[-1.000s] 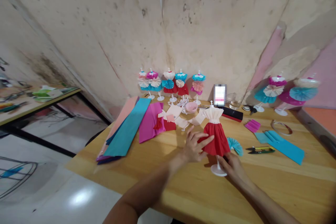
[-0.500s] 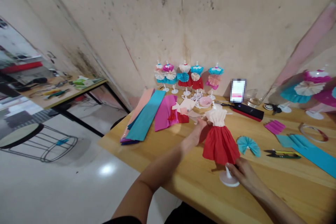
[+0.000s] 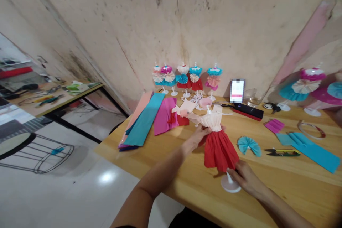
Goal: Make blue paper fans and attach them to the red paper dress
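Note:
A small white dress-form stand wears a cream pleated paper top and a red paper skirt; it leans a little to the left. My left hand is closed on the dress at the waist, its fingertips partly hidden behind it. Low on the stand, just above the round base, my right hand grips the white post under the skirt hem. A turquoise pleated paper fan lies to the right of the skirt, beside yellow-and-black thread snips.
Finished dress forms line the wall. Turquoise and magenta paper lie at the left, near cream and red scraps. Toward the back stand a phone and a black-red box. A turquoise strip lies right.
My left hand has closed in on the waist of the dress, and the form now tilts more to the left. The view has shifted slightly. My right hand still grips the post.

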The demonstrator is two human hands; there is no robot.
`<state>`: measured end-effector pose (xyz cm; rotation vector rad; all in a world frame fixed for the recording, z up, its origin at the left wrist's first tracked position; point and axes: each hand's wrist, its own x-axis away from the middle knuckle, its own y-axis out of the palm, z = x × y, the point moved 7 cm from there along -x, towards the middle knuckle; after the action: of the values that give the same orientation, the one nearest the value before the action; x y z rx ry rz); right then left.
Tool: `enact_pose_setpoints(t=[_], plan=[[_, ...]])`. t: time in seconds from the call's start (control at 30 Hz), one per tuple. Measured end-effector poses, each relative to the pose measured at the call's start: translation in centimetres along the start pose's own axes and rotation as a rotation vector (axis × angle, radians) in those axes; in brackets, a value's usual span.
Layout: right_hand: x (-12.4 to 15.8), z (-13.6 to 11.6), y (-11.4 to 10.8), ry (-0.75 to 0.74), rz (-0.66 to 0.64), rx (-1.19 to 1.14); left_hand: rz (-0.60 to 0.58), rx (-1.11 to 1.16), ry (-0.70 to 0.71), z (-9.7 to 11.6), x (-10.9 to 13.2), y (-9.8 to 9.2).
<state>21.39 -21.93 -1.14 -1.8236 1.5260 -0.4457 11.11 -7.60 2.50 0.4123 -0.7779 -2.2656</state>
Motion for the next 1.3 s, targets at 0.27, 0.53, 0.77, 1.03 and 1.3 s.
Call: enact_pose_setpoints(t=[0.27, 0.53, 0.77, 1.03, 1.3], plan=[[0.0, 0.7, 0.4, 0.057, 0.09, 0.0, -0.003, 0.005, 0.022, -0.7, 0.1, -0.3], [0.1, 0.0, 0.2, 0.001, 0.011, -0.003, -0.091, -0.137, -0.025, 0.1, 0.7, 1.2], [-0.1, 0.1, 1.0, -0.017, 0.016, -0.051, -0.097, -0.1, -0.054, -0.4, 1.5, 2.1], [0.4, 0.6, -5.3, 0.15, -0.303, -0.145, -0.189, -0.026, -0.084, -0.5, 2.1, 3.5], [-1.2, -3.5, -13.8, 0.06, 0.45, -0.105, -0.038, -0.213, -0.038, -2.9, -0.2, 6.1]])
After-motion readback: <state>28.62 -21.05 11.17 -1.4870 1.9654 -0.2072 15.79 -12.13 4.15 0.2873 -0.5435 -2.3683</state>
